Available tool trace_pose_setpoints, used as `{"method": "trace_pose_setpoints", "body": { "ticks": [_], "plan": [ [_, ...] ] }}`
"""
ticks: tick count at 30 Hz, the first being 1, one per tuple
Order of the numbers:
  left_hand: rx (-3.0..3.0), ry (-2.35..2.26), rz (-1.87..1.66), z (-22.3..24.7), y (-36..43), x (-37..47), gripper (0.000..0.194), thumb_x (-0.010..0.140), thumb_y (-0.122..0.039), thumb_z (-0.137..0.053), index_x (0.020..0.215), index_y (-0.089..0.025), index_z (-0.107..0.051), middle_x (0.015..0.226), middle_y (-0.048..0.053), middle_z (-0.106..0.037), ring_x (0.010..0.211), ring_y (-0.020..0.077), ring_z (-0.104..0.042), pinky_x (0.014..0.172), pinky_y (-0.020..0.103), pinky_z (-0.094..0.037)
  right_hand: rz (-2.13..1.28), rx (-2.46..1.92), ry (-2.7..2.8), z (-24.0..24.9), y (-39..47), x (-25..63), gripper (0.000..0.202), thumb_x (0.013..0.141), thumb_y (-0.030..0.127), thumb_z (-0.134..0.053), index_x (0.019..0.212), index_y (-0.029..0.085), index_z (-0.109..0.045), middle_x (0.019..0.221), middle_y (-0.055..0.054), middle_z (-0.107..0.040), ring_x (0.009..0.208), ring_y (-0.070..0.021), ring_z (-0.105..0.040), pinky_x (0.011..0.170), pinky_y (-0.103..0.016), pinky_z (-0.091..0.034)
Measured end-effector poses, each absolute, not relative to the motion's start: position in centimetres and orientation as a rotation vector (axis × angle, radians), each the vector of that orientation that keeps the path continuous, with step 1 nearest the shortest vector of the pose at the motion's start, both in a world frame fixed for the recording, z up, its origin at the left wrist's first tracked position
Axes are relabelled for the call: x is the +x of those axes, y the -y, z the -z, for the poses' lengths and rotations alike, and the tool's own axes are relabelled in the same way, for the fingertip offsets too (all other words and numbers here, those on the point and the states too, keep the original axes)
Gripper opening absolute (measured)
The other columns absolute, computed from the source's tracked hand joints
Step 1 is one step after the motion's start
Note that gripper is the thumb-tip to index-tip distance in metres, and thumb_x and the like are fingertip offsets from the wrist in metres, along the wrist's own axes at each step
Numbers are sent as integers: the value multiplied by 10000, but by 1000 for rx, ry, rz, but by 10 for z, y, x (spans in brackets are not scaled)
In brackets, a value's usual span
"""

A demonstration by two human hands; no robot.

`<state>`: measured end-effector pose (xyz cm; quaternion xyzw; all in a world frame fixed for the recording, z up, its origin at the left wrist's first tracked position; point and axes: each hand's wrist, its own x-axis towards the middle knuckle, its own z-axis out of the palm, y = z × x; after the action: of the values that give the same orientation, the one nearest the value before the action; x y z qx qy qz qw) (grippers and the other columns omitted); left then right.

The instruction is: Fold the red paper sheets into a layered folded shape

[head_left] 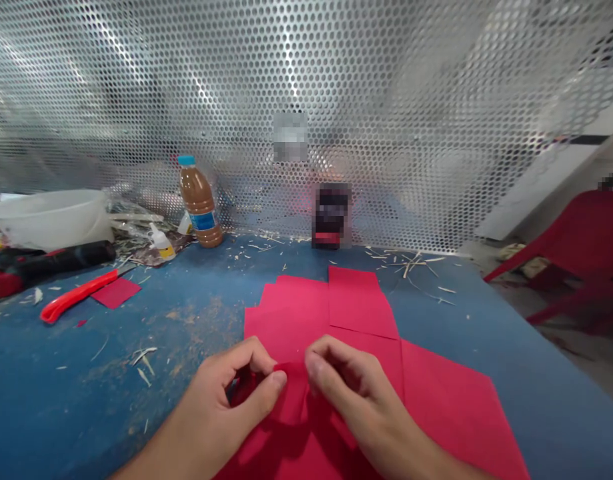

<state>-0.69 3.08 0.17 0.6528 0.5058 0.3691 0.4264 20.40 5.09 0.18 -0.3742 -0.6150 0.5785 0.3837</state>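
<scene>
Red paper sheets (446,393) lie overlapping on the blue table in front of me. My left hand (241,387) pinches an edge of red paper (290,393) between thumb and forefinger, lifted a little over the sheets. My right hand (349,387) has its thumb and fingers closed at the other end of that same edge. The lower part of the raised paper lies in the shadow of my hands. A smaller red piece (361,300) rests on top of the sheets at their far side.
On the left of the blue table (186,373) are a red-handled knife (79,297), a small red square (117,293), a glue bottle (161,241), a black tool (66,260) and a white tub (51,217). A brown bottle (200,203) stands against the perforated metal panel (411,133). Straw scraps are scattered about.
</scene>
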Motion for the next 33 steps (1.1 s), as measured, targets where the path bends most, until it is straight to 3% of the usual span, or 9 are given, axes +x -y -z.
{"method": "trace_pose_setpoints", "body": {
  "ticks": [3,9,33],
  "plan": [
    [1616,-1268,-943,-1,-31,-8,304,984,-429,-596,768,-216,-588,695,-39,-540,632,131,-485,596,230,-400,-1435,-961,1563,0,-50,204,383,1065,477,-536,784,217,-509,722,51,-432,642,-119,-359,605,-273,-342],
    [1639,-1287,-978,-3,-29,-7,321,981,-433,-599,746,-215,-591,677,-40,-543,607,125,-485,576,218,-404,-1433,-919,1479,0,-48,202,251,1039,449,-584,931,224,-566,796,45,-489,683,-122,-429,626,-264,-382],
    [1669,-1302,-962,-2,-26,-6,344,987,-477,-566,758,-224,-608,718,-20,-542,638,145,-494,599,247,-433,-1461,-909,1637,-4,-42,204,243,1067,404,-528,903,226,-510,792,47,-456,687,-128,-387,629,-280,-357]
  ]
}}
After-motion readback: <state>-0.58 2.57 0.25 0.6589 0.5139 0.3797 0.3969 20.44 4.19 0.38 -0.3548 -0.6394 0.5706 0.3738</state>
